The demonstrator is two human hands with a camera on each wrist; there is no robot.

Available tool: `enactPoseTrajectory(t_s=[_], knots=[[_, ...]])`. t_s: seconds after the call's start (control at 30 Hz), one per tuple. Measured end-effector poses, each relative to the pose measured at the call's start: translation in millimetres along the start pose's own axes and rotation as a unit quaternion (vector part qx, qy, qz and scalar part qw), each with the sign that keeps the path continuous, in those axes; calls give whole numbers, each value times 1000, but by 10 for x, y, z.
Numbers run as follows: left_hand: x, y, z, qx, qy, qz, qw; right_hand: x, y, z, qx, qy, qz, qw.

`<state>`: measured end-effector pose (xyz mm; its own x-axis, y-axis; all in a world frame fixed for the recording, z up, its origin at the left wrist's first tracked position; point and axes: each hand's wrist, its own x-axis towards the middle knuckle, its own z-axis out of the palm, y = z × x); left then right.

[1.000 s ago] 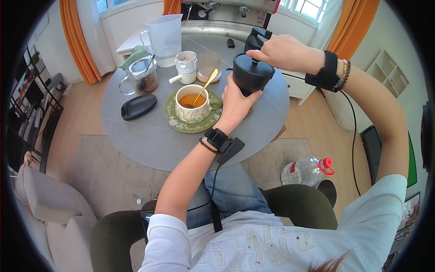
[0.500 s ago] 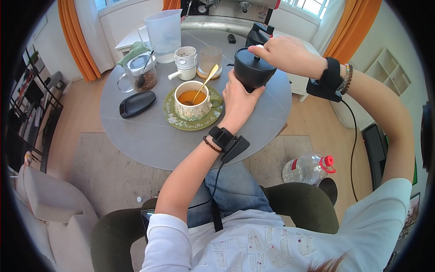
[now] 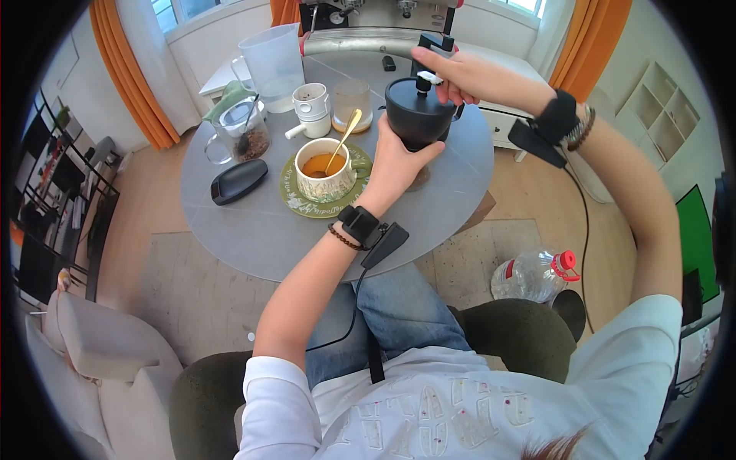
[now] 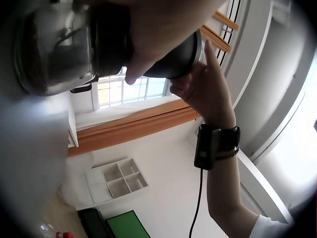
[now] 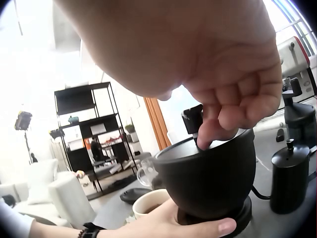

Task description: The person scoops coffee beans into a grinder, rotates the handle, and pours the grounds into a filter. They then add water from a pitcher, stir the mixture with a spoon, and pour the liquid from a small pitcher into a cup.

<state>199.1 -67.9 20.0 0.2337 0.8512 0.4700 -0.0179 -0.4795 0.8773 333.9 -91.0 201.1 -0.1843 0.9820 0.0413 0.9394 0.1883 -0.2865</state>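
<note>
A black bowl-shaped vessel point(image 3: 418, 121) with a lid and knob point(image 3: 423, 83) stands upright at the table's right side. My left hand point(image 3: 397, 167) grips it around its lower part, the thumb on the near side. In the left wrist view, a clear glass base point(image 4: 54, 59) shows below the black part. My right hand point(image 3: 483, 79) is over the far right rim, thumb stretched out, fingers loosely bent beside the knob. Seen from the right wrist, one fingertip of the right hand point(image 5: 198, 54) touches the top inside the black rim, next to the black knob point(image 5: 193, 119).
On the round table point(image 3: 253, 245) are a cup of amber drink point(image 3: 326, 184) with a gold spoon, a white dripper-like vessel point(image 3: 313, 111), a glass point(image 3: 351, 107), a lidded jar point(image 3: 249, 142), a pitcher point(image 3: 276, 73) and a black tray point(image 3: 239, 182). A water bottle point(image 3: 529, 276) stands on the floor.
My right hand has shifted off the knob to the right, its thumb lifted from it, so the knob now shows. My left hand keeps its grip. The head view has shifted slightly.
</note>
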Motion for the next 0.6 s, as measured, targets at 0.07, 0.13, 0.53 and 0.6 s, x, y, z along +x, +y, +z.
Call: enactPoseTrajectory(t_s=[0.07, 0.13, 0.53, 0.6], knots=[[37, 43, -86, -5, -31, 2, 999, -19, 294, 124, 94, 116, -80, 986], [73, 145, -193, 12, -13, 48, 999, -82, 415, 225, 120, 146, -104, 976], [521, 1254, -289, 550, -60, 95, 828, -173, 566, 506, 168, -14, -153, 974], [627, 1080, -226, 558, -52, 172, 810, -151, 474, 694, 200, 82, -148, 965]])
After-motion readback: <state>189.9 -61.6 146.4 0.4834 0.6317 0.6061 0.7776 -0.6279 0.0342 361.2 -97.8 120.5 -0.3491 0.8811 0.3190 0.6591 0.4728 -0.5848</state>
